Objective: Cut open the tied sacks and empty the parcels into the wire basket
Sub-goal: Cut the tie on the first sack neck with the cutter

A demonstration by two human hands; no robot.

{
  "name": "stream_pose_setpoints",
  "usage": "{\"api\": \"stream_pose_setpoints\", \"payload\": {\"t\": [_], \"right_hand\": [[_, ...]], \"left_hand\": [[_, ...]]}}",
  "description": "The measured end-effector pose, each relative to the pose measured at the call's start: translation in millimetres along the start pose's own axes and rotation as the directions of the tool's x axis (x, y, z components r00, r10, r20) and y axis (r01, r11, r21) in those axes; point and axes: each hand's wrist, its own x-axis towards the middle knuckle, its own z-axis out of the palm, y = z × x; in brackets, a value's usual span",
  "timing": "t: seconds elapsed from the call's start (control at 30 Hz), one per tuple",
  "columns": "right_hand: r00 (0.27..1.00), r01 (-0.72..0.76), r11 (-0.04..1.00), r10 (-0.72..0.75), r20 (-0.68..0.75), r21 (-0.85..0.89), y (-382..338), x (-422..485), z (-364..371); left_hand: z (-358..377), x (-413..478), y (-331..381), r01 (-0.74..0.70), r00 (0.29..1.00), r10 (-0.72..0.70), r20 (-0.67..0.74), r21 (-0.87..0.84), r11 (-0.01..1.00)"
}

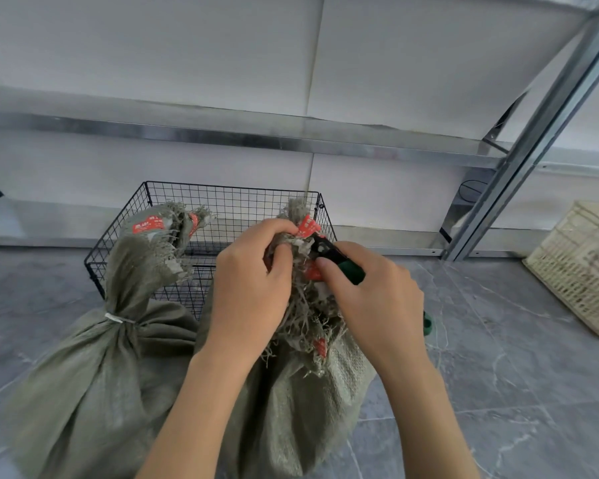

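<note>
**First sack tie under the blades**

Your left hand (pixel 253 271) pinched the frayed neck of the right sack (pixel 291 392), fingers closed; your right hand (pixel 370 281) gripped green-handled cutters (pixel 339 259) at it. The left sack (pixel 94 375) remained tied with a white tie (pixel 118 319). The wire basket (pixel 229 209) behind held no parcels.

Two grey-green woven sacks stand upright before a black wire basket (pixel 159 209). Left sack (pixel 94 375): neck bound by a white tie (pixel 118 319), frayed top leaning on the basket rim. Right sack (pixel 298 402): frayed, red-labelled neck bunched upright.
</note>
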Motion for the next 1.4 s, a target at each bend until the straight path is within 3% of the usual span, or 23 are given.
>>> {"api": "stream_pose_setpoints", "payload": {"t": [0.17, 0.23, 0.33, 0.43, 0.5, 0.7, 1.0, 1.3, 1.4], "right_hand": [[0.991, 0.039, 0.993, -0.024, -0.132, 0.114, -0.4, 0.1, 3.3], [0.988, 0.052, 0.986, -0.028, -0.151, 0.159, -0.6, -0.4, 3.6], [0.987, 0.079, 0.975, -0.046, -0.157, 0.208, 0.3, -1.1, 4.0], [0.985, 0.116, 0.965, -0.081, -0.151, 0.235, -0.4, -2.4, 6.8], [0.985, 0.127, 0.962, -0.093, -0.148, 0.242, -0.4, -3.0, 8.0], [0.974, 0.143, 0.968, -0.101, -0.202, 0.207, 1.2, -3.5, 13.0], [0.956, 0.074, 0.975, -0.011, -0.292, 0.208, -0.1, -11.2, 33.1], [0.974, -0.024, 0.959, 0.086, -0.21, 0.282, -15.5, -16.0, 47.4], [0.928, -0.062, 0.859, 0.238, -0.288, 0.508, -17.3, -7.3, 46.0]], "left_hand": [[1.1, 0.9, 4.1, -0.074, 0.997, 0.073, -0.011, -0.032, 0.997], [0.2, 2.0, 9.0, -0.019, 1.0, 0.021, 0.005, -0.225, 0.974], [0.8, 6.2, 12.0, 0.219, 0.975, -0.185, 0.119, -0.612, 0.76], [3.4, 7.8, 8.6, 0.41, 0.91, -0.306, 0.279, -0.714, 0.567], [2.9, 7.7, 8.9, 0.446, 0.893, -0.316, 0.321, -0.723, 0.528], [4.7, 7.3, 10.9, 0.409, 0.91, -0.323, 0.259, -0.688, 0.6], [11.1, -1.9, 14.4, 0.192, 0.981, -0.189, 0.052, -0.451, 0.872], [35.5, -11.4, 11.6, 0.161, 0.917, -0.319, -0.238, -0.512, 0.844], [44.3, -17.8, 12.8, 0.15, 0.88, -0.342, -0.329, -0.49, 0.859]]}}
